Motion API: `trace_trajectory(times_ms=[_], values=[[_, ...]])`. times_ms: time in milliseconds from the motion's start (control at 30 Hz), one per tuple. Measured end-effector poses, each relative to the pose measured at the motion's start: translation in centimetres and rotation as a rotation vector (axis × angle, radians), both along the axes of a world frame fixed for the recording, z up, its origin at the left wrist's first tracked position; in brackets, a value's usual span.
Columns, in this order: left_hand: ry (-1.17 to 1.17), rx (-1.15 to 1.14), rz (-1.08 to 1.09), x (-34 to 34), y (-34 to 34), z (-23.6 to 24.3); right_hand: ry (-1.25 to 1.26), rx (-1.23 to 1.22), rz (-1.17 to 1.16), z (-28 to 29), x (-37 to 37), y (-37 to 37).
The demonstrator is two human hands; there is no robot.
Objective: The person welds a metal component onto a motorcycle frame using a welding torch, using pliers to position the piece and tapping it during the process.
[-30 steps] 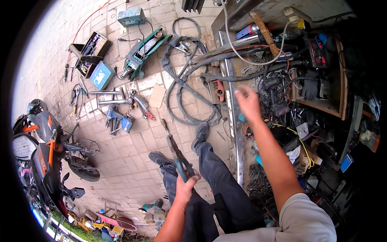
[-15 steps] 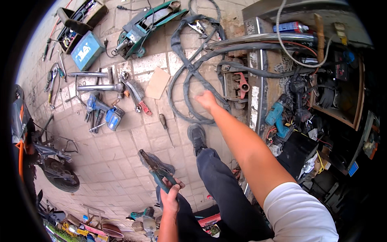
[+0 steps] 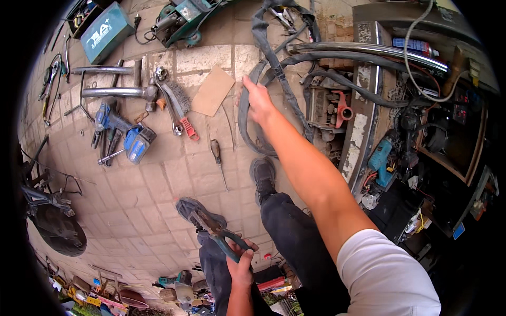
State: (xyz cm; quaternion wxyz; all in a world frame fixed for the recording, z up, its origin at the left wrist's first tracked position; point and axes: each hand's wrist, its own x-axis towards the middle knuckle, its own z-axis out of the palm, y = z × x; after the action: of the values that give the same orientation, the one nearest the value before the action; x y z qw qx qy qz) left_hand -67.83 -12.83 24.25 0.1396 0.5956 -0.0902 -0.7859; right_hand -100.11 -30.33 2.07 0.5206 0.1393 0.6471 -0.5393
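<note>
1. Reaching forward, your right hand [image 3: 257,100] is by the looped dark cable [image 3: 243,122]; you cannot tell its grip's state.
2. Your left grip [image 3: 241,266], low, wraps worn green-handled pliers [image 3: 215,229], well left of the paved floor's [image 3: 142,210] right edge.

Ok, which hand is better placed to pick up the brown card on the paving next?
Probably the right hand: it looks empty and, in this view, appears nearer the brown card. The left hand is farther back, gripping pliers.
</note>
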Motion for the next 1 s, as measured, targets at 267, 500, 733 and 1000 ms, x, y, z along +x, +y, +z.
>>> trace_trajectory(times_ms=[267,500,733,1000], values=[[-0.030,0.019,-0.042,3.6,-2.0,4.4,0.047,-0.263,1.243,31.0,9.1,14.1],[-0.192,-0.172,0.068,9.4,-6.5,8.4,-0.001,-0.100,2.047,24.1,14.6,18.3],[-0.172,-0.136,0.020,7.5,-4.8,7.2,0.648,0.291,1.076,8.0,3.3,11.0],[-0.028,-0.118,-0.048,0.7,-1.1,2.8,-0.037,0.201,0.225,-3.5,-3.5,-1.8]])
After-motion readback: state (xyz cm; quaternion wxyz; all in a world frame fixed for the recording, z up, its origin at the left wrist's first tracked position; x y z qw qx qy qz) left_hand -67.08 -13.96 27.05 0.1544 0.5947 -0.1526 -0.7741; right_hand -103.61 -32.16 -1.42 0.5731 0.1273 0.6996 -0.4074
